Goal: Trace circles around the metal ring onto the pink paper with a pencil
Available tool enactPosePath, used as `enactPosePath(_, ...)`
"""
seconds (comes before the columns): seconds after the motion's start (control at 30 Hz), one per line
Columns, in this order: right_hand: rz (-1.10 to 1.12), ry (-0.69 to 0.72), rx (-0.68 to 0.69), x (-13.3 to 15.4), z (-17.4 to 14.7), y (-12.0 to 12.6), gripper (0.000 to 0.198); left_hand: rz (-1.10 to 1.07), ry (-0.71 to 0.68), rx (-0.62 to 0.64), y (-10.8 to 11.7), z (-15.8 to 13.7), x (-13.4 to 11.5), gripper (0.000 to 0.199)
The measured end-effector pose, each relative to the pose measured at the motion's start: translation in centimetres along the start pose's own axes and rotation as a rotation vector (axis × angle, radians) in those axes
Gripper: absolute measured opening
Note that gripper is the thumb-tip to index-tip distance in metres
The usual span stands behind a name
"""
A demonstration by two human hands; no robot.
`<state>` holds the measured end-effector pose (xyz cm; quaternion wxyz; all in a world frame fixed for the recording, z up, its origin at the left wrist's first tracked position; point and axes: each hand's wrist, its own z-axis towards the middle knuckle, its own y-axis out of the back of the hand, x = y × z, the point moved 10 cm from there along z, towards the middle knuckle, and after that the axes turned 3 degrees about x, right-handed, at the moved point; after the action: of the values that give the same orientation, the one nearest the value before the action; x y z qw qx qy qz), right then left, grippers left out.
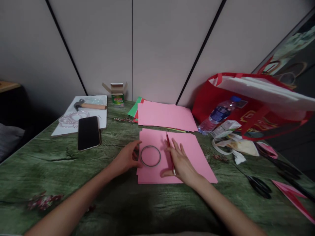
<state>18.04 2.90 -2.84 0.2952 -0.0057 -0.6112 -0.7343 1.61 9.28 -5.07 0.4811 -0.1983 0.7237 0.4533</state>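
Observation:
A stack of pink paper sheets [194, 157] lies in front of me. On its left part rests a thin dark ring [150, 166], flat on the top sheet. My left hand [127, 155] is at the stack's left edge, close to the ring, with fingers curved and apart and nothing seen in them. Over the middle of the paper, my right hand [182, 164] has its fingers spread. A slim red pencil [169, 149] is held in the crook between its thumb and forefinger, slanting away from me.
More pink sheets [164, 113] lie behind. At left are a phone [88, 132], a hammer [92, 106] and clear beads [73, 119]; a small green box [118, 99] stands behind. At right are a red bag [204, 98], a water bottle [219, 114] and scissors [258, 185].

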Motion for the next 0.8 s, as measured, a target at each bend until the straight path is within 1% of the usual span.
enactPosePath(0.03,-0.006,-0.044,0.031,-0.9,-0.2,-0.2,0.077,0.074,-0.043,0.017,-0.2,-0.1,-0.6,0.087)
enactPosePath(0.1,0.021,-0.094,0.111,-2.2,-0.8,-0.7,0.077,0.221,-0.134,0.064,-0.8,-0.5,-1.6,0.102)
enactPosePath(0.17,0.065,-0.099,0.172,-2.6,-1.3,-1.3,0.073,0.316,-0.176,0.124,-1.5,-0.7,-1.8,0.114)
enactPosePath(0.23,0.095,-0.080,0.186,-2.4,-1.7,-1.4,0.071,0.355,-0.185,0.169,-2.0,-0.8,-1.3,0.121)
enactPosePath(0.3,0.108,-0.052,0.182,-2.2,-2.0,-1.3,0.070,0.367,-0.201,0.195,-2.4,-0.7,-0.9,0.123)
enactPosePath(0.37,0.114,-0.030,0.186,-2.0,-2.1,-1.3,0.070,0.367,-0.222,0.190,-2.5,-0.6,-1.0,0.123)
enactPosePath(0.53,0.132,-0.013,0.199,-2.0,-2.3,-1.2,0.066,0.379,-0.298,0.061,-1.7,-0.7,-2.8,0.121)
enactPosePath(0.6,0.140,-0.012,0.204,-2.0,-2.3,-1.2,0.066,0.401,-0.327,0.033,-1.7,-0.9,-3.3,0.123)
enactPosePath(0.7,0.152,-0.010,0.207,-1.8,-2.3,-1.1,0.065,0.400,-0.344,0.080,-2.7,-1.0,-3.4,0.126)
enactPosePath(0.8,0.158,-0.003,0.206,-1.7,-2.4,-1.0,0.062,0.337,-0.293,0.105,-3.5,-0.8,-2.7,0.120)
